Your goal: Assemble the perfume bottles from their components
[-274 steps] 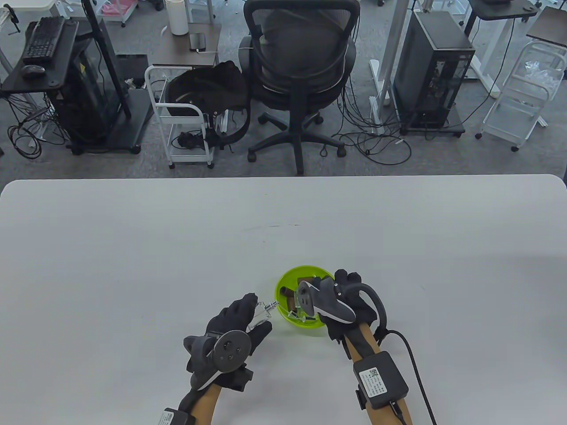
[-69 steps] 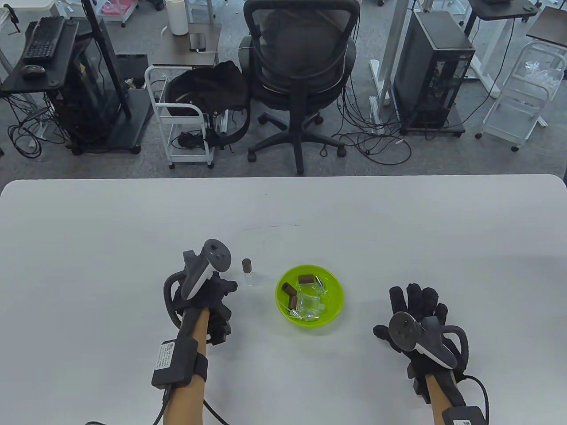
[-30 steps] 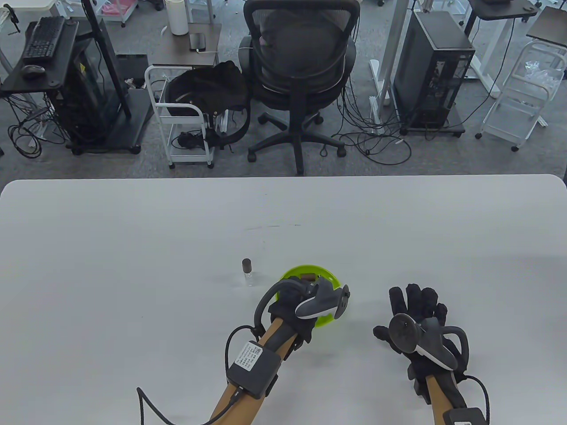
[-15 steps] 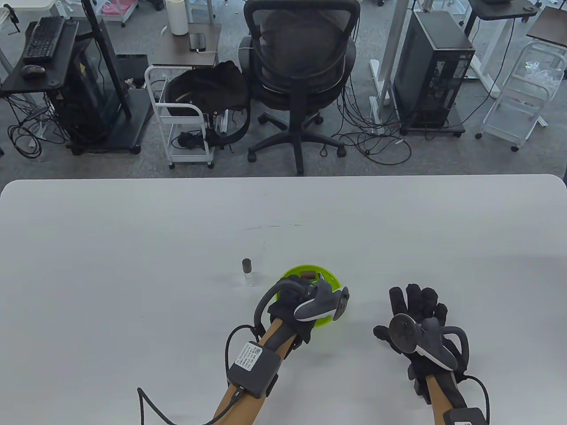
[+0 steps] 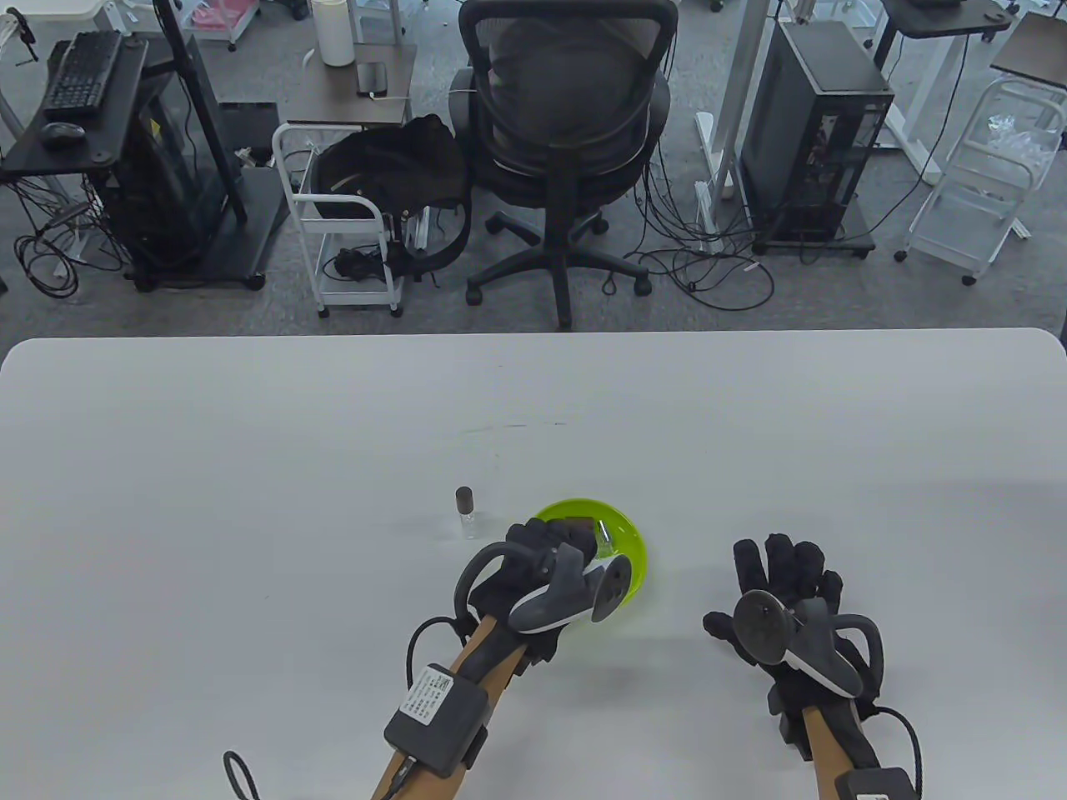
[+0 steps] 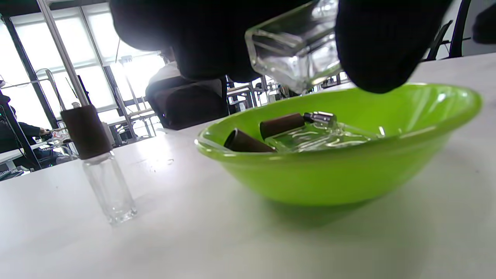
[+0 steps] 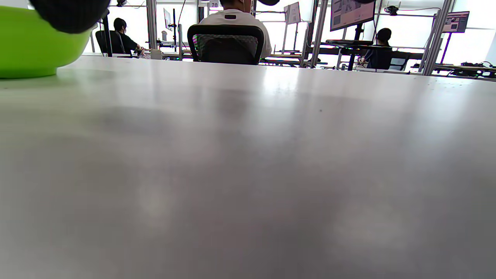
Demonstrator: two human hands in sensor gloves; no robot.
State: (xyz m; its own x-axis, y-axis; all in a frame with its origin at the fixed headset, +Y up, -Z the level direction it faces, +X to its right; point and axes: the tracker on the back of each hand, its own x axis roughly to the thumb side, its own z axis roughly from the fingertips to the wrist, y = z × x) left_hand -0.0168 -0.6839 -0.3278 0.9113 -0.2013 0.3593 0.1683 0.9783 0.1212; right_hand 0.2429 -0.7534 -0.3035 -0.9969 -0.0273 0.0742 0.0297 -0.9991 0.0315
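A green bowl [image 5: 632,542] [image 6: 348,170] [image 7: 31,46] near the table's front middle holds brown caps [image 6: 281,124], clear glass bottles and small silver sprayers. My left hand [image 5: 546,550] hovers over the bowl's left side and pinches a clear square glass bottle [image 6: 294,46] between its fingers, lifted above the rim. A finished small bottle with a brown cap [image 5: 466,512] [image 6: 97,159] stands upright on the table, left of the bowl. My right hand [image 5: 788,583] rests flat on the table, right of the bowl, its fingers spread and holding nothing.
The white table [image 5: 250,467] stretches wide to the left, right and far side. Beyond its far edge stand an office chair [image 5: 567,125], a white cart [image 5: 342,225] and computer towers on the floor.
My left hand has drawn back a little toward the near left from the bowl with the glass bottle in its fingers. The right hand has stayed where it was.
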